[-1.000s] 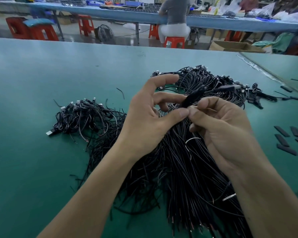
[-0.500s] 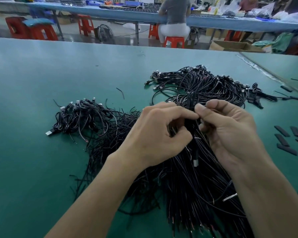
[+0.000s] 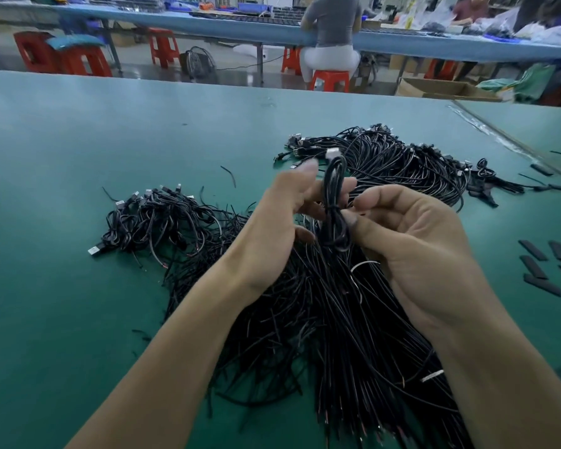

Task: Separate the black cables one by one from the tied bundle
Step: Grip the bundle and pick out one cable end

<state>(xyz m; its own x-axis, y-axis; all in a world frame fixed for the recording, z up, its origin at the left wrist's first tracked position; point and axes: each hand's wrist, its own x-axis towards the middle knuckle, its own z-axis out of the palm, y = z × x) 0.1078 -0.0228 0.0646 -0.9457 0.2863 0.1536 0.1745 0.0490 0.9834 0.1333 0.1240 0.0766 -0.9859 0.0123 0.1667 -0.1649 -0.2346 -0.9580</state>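
A large bundle of black cables (image 3: pixel 321 319) lies fanned out on the green table (image 3: pixel 62 319) under my hands. My right hand (image 3: pixel 415 247) pinches one folded black cable (image 3: pixel 334 189) between thumb and forefinger and holds it upright above the bundle, its silver plug (image 3: pixel 332 153) on top. My left hand (image 3: pixel 282 228) is just left of that cable with its fingers spread behind it and not closed on it; its fingertips are blurred.
A smaller heap of cables (image 3: pixel 162 222) lies to the left, and another heap (image 3: pixel 395 163) sits farther back. Several flat black strips (image 3: pixel 538 264) lie at the right. Beyond the table's far edge a person (image 3: pixel 331 27) sits at a blue bench among red stools (image 3: pixel 62 56).
Both hands were down in the bundle with fingers closed. They have risen; the right hand now holds up one folded cable and the left hand's fingers have spread apart.
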